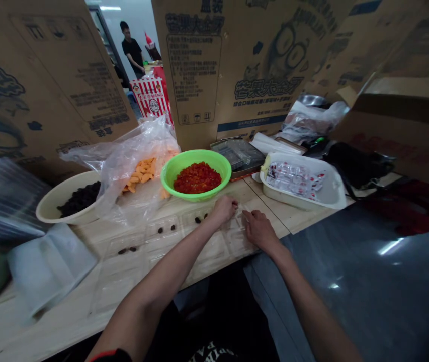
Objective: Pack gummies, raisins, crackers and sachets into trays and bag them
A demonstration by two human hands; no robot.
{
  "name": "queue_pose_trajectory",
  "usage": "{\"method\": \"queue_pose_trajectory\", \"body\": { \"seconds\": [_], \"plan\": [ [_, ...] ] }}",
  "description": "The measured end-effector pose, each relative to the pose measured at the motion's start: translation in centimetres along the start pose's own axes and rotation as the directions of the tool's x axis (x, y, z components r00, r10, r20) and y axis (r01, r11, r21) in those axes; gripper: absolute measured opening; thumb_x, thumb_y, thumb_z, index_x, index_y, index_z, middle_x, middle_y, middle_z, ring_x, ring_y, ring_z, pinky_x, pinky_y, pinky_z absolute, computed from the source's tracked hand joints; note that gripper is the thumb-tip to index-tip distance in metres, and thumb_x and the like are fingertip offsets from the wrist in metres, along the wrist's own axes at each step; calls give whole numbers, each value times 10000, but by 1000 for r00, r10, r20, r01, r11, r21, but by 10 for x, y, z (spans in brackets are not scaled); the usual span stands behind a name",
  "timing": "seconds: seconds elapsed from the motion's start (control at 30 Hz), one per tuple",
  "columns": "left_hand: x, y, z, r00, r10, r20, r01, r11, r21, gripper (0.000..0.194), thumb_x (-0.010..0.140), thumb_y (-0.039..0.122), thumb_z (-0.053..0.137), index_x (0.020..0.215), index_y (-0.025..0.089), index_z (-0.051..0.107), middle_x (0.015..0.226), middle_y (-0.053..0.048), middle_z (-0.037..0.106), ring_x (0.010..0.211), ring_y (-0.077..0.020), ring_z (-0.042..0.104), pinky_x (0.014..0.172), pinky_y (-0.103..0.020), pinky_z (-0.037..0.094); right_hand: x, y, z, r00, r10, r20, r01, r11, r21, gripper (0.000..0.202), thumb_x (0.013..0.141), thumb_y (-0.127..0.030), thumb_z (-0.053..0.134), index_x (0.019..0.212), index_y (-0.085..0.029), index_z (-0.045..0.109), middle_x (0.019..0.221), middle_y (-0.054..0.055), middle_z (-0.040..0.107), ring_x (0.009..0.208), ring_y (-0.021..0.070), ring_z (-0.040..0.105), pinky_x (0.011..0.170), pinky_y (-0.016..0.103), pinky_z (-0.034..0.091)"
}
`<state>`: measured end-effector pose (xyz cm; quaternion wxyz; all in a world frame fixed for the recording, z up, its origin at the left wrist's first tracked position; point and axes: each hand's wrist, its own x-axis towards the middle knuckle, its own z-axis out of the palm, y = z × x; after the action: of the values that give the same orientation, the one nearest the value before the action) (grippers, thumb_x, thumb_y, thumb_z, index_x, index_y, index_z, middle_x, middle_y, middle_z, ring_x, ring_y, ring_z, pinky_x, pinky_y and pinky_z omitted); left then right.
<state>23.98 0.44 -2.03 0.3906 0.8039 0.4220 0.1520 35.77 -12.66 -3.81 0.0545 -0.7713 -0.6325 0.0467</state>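
Observation:
My left hand is closed over the right end of a row of clear plastic trays; whatever its fingers pinch is too small to make out. Close on its right, my right hand rests at the edge of the last tray, its fingers partly spread and nothing visible in it. Pairs of small dark pieces lie in several tray compartments to the left. Just beyond my hands stands a green bowl of red diced pieces.
A cream bowl of dark pieces and a plastic bag of orange pieces stand left. To the right is a white tub with wrapped packets. Tall cardboard boxes line the back. A person stands far behind.

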Motion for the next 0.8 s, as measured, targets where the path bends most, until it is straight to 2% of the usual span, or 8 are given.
{"method": "queue_pose_trajectory", "body": {
  "seconds": [0.2, 0.33, 0.47, 0.57, 0.67, 0.8],
  "plan": [
    [2, -6, 7, 999, -12, 36, 10, 998, 57, 135, 734, 82, 636, 766, 121, 762, 722, -66, 711, 726, -170, 624, 741, -264, 490, -2, 1, 4, 1000, 24, -13, -23, 999, 40, 456, 959, -208, 462, 1410, -161, 507, 1257, 163, 553, 1105, 292, 519, 883, 370, 418],
    [12, -8, -2, 997, -77, -14, 77, 997, 10, 163, 839, 180, 626, 897, 90, 748, 746, -69, 706, 632, -133, 595, 625, -234, 473, -4, 0, 6, 997, 49, -52, -45, 996, 75, 445, 956, -197, 457, 1396, -150, 500, 1263, 158, 558, 1126, 290, 512, 894, 376, 411],
    [22, 0, 0, 992, -118, 34, 120, 992, -35, 212, 844, 114, 586, 975, 62, 744, 663, -44, 684, 507, -103, 555, 523, -203, 452, -6, -3, 5, 995, 76, -60, -71, 994, 87, 407, 953, -194, 464, 1355, -153, 514, 1266, 153, 562, 1134, 287, 512, 884, 373, 411],
    [22, 11, 12, 994, -74, 75, 77, 996, -38, 234, 820, 108, 631, 1016, 96, 757, 730, -43, 725, 583, -115, 619, 586, -206, 500, -7, -7, 3, 995, 82, -55, -78, 995, 64, 376, 954, -191, 460, 1322, -154, 529, 1242, 149, 571, 1105, 291, 521, 857, 376, 418],
    [19, 18, 18, 996, -19, 82, 19, 1000, 5, 225, 826, 130, 651, 1014, 127, 775, 882, -64, 768, 764, -149, 680, 736, -231, 540, -7, -9, 1, 994, 99, -39, -96, 994, 58, 358, 961, -187, 446, 1305, -137, 534, 1223, 161, 576, 1104, 293, 527, 856, 373, 423],
    [11, 12, 6, 1000, 5, 14, -6, 993, 120, 319, 887, 96, 527, 1106, 133, 756, 1101, -117, 749, 1009, -196, 676, 924, -287, 512, -5, -6, 5, 993, 110, -52, -104, 989, 105, 429, 946, -181, 462, 1370, -125, 497, 1252, 174, 561, 1123, 299, 528, 897, 382, 429]
  ]
}}
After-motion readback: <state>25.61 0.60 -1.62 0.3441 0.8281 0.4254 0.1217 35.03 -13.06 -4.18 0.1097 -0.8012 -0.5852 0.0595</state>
